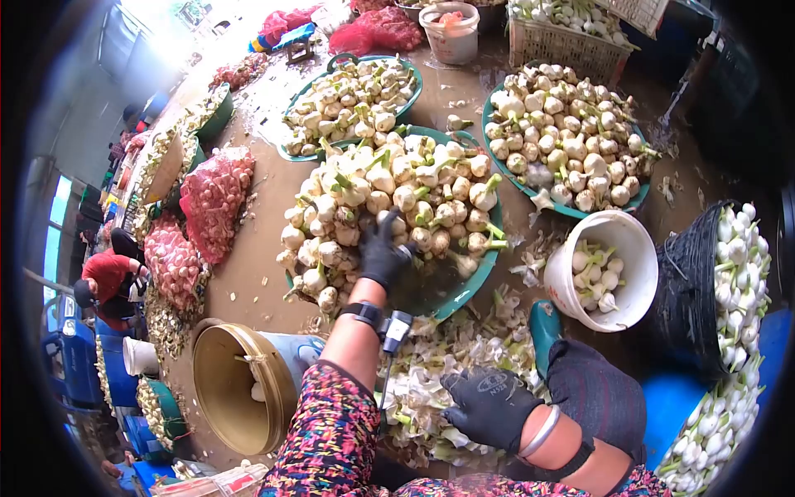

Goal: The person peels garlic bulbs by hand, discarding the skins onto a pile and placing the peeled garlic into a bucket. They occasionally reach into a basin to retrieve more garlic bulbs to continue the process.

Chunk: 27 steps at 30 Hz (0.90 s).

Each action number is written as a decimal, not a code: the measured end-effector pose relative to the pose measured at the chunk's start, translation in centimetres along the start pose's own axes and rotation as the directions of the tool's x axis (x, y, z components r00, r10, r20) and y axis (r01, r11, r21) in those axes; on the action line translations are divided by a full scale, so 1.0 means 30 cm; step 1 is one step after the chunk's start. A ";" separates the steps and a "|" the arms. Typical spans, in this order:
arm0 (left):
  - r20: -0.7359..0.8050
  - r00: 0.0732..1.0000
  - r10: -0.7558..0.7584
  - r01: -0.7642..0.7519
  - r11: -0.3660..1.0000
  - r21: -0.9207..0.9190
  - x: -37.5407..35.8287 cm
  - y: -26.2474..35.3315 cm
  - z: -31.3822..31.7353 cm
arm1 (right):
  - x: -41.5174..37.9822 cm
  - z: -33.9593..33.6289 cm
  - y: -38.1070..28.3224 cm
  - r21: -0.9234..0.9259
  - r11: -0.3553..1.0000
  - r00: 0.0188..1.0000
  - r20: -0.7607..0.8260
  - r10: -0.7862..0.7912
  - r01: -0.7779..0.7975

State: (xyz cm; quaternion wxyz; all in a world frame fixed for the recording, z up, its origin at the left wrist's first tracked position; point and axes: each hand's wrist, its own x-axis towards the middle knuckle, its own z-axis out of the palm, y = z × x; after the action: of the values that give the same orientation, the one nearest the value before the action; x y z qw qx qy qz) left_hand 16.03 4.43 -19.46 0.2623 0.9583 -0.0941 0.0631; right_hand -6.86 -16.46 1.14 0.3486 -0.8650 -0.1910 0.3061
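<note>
My left hand, in a black glove, reaches into a heap of garlic bulbs with stem stubs, in a green basin. Its fingers are apart among the bulbs; I see no bulb gripped. Beside the left wrist, a grey-ended tool with a thin shaft points down; how it is held there is hidden. My right hand, also black-gloved, hovers low over a pile of peeled skins and stem scraps. Its fingers curl in, and whatever they hold is hidden beneath the glove.
Two more green basins of garlic stand behind. At right are a white bucket with several bulbs and a black tub of white garlic. A tan bucket lies at left, near red net sacks and a person in red.
</note>
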 end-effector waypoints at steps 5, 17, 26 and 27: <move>0.146 0.986 -0.079 0.089 0.994 -0.061 -0.101 0.051 0.005 | 0.002 0.009 0.003 -0.014 1.000 1.000 -0.016 0.011 -0.011; 0.376 0.885 -0.273 0.461 0.619 -0.636 -0.305 -0.106 0.188 | 0.005 0.060 0.021 0.004 0.999 0.997 -0.059 -0.049 0.049; 0.565 0.805 -0.180 0.564 0.527 -0.636 -0.282 0.175 -0.413 | 0.040 0.018 -0.004 0.080 0.996 0.922 -0.381 0.067 -0.039; 0.562 0.826 -0.048 0.504 0.510 -0.697 -0.296 0.232 -0.466 | 0.049 0.016 -0.008 0.111 0.994 0.872 -0.486 0.058 -0.004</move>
State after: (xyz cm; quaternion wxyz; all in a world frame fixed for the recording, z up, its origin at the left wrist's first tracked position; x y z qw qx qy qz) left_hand 4.88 7.05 -5.62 0.6534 0.7075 -0.0133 -0.2689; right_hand -6.11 -15.25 0.46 0.4260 -0.8975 -0.0662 0.0929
